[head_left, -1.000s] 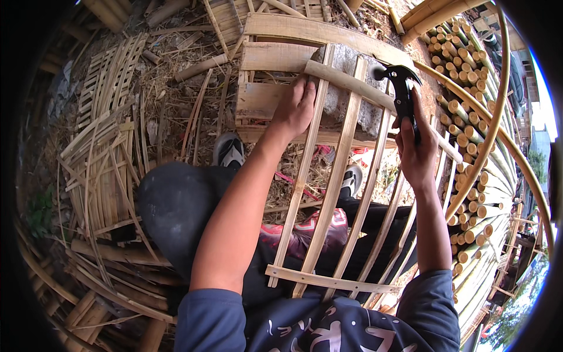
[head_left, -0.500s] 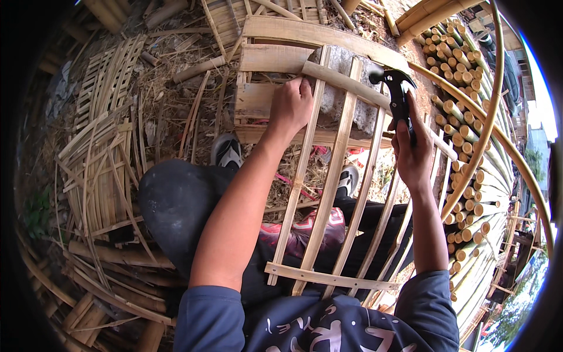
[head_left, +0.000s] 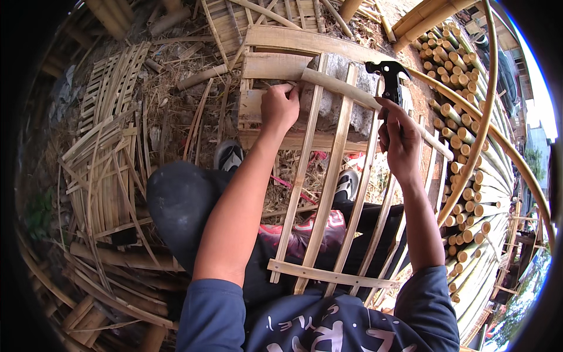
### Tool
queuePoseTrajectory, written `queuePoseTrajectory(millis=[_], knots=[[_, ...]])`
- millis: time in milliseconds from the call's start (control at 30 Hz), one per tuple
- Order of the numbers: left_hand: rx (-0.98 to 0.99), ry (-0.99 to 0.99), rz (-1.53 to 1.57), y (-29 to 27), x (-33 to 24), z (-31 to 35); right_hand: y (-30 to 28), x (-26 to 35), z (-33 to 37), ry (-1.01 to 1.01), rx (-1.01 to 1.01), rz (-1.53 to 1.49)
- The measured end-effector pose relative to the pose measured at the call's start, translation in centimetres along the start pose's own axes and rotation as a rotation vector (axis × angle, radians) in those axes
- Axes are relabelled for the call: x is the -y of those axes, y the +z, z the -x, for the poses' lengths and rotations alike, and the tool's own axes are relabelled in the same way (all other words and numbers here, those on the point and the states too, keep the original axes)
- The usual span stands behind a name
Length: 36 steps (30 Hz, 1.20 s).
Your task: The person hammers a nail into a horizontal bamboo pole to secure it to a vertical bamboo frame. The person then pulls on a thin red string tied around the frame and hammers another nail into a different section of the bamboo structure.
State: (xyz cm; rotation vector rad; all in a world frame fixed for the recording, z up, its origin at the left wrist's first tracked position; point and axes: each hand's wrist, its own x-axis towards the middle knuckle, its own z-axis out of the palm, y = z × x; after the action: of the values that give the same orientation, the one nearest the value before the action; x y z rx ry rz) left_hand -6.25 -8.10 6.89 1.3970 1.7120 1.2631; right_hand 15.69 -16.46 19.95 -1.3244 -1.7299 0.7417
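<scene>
My right hand (head_left: 402, 138) grips a black claw hammer (head_left: 391, 81), its head raised just past the far crosspiece. A slatted bamboo panel (head_left: 329, 182) slopes from my lap up to a rough stone block (head_left: 328, 111). Across its far end lies a round bamboo crosspiece (head_left: 346, 90); a flat strip (head_left: 331, 275) joins the near ends. My left hand (head_left: 280, 108) is closed, fingertips pinched beside the crosspiece's left end. Whatever is in that pinch is too small to make out.
The stone sits on a low plank bench (head_left: 275, 64). Stacked bamboo poles (head_left: 469, 158) fill the right side, with a long bent bamboo strip (head_left: 489, 111) arching before them. Bamboo strips and slatted pieces (head_left: 105, 170) lie at left. My knee (head_left: 182, 196) is beside the panel.
My left hand has shifted slightly left and nearer, off the crosspiece's end. My right hand has drawn a little left and nearer, and the hammer head has risen away from the crosspiece.
</scene>
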Motion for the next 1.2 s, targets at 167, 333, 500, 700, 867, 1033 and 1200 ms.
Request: queuePoseTrajectory(millis=[167, 333, 500, 700, 867, 1033, 1200], knots=[[0.14, -0.098, 0.147, -1.1, 1.8, -1.5, 0.5, -0.9, 0.5, 0.07, -0.007, -0.168], [-0.032, -0.252, 0.455, -3.0, 6.5, -4.9, 1.5, -2.8, 0.5, 0.064, -0.029, -0.225], [-0.117, -0.331, 0.393, -5.1, 6.4, -4.2, 1.8, -3.6, 0.6, 0.047, -0.043, -0.22], [0.183, 0.166, -0.207, -3.6, 6.1, -2.0, 2.3, -2.5, 0.6, 0.095, -0.06, -0.105], [0.055, 0.121, -0.127, -3.1, 6.1, -2.4, 4.2, -0.9, -1.3, -0.054, -0.001, 0.584], [0.035, 0.169, 0.024, -1.8, 7.7, -2.4, 7.8, -3.5, -4.1, -0.287, 0.044, 0.821], [0.002, 0.175, 0.207, -0.6, 10.0, -2.8, 13.5, -5.6, -5.6, -0.42, 0.071, 0.942]])
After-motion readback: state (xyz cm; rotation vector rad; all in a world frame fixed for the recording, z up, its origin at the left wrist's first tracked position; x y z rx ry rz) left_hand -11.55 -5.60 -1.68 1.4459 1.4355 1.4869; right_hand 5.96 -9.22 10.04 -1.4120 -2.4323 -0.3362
